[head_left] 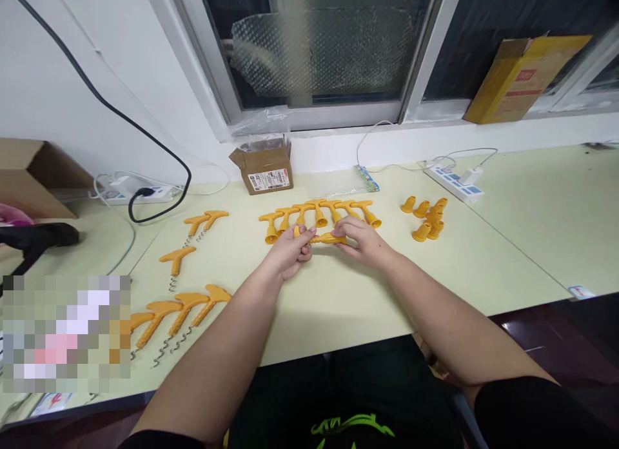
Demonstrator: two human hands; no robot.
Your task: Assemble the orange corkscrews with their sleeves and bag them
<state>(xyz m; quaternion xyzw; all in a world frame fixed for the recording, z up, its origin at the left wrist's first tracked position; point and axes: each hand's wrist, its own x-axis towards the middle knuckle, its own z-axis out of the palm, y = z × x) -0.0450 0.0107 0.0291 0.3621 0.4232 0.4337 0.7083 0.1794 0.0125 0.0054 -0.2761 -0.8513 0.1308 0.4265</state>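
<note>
A yellow corkscrew (319, 239) lies level between my two hands, over the middle of the table. My left hand (290, 250) is closed on its handle end, and my right hand (358, 239) grips the cone-shaped part at the other end. Just behind them stands a row of several yellow corkscrews (320, 213) with cones on their lower ends. To the left lie several yellow handles with bare metal spirals (176, 263), some farther back and more near the front edge. Several loose yellow cones (422, 231) are grouped to the right of my right hand.
An opened cardboard box (264, 168) stands by the wall, with a clear plastic bag (341, 181) beside it. Power strips (454, 181) and cables lie at the back. A black cable (111, 107) hangs at the left, near a larger carton (33, 178).
</note>
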